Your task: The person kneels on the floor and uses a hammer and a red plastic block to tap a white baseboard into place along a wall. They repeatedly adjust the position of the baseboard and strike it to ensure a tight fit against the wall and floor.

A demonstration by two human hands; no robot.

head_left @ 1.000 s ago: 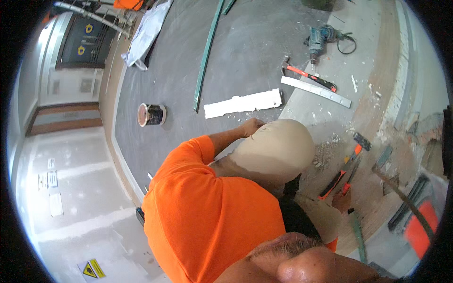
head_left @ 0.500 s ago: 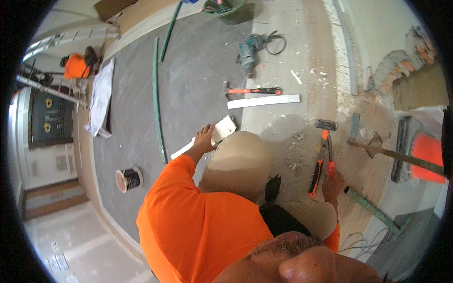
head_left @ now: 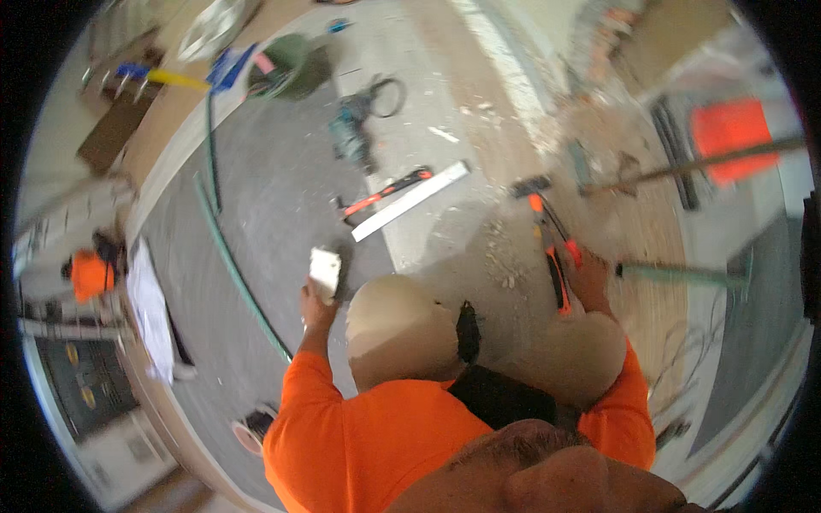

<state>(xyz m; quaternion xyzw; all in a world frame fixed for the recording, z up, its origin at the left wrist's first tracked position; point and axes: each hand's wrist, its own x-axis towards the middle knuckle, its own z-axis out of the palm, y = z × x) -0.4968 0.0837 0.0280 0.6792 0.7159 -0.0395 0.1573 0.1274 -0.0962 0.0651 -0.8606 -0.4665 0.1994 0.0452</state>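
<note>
- Fingers of the left hand (head_left: 317, 308) are closed on the lower end of a white flat piece (head_left: 325, 270), which is held over the grey floor (head_left: 274, 231), just beyond the left knee (head_left: 400, 325).
- The right hand (head_left: 592, 280) is placed at the red grip of a thin dark tool (head_left: 574, 252); because of blur, it cannot be told if the fingers are wrapped around it.
- Just to the left of this tool, a hammer (head_left: 548, 256) with black and orange handle is seen; its dark head is pointed away from the body.
- Pale rubble (head_left: 505, 256) is scattered between this hammer and the left knee.
- Farther ahead, a claw hammer (head_left: 389, 193) is laid near a white straight strip (head_left: 411, 202), both in slanted position.
- Beyond them, a power drill (head_left: 349, 132) with curled cable is placed on the floor.
- Near the drill, tools are kept inside a green bucket (head_left: 293, 58).
- On the left side, a long green strip (head_left: 239, 286) is stretched toward the left arm.
- At the far left, another person (head_left: 92, 275) in orange is partly seen.
</note>
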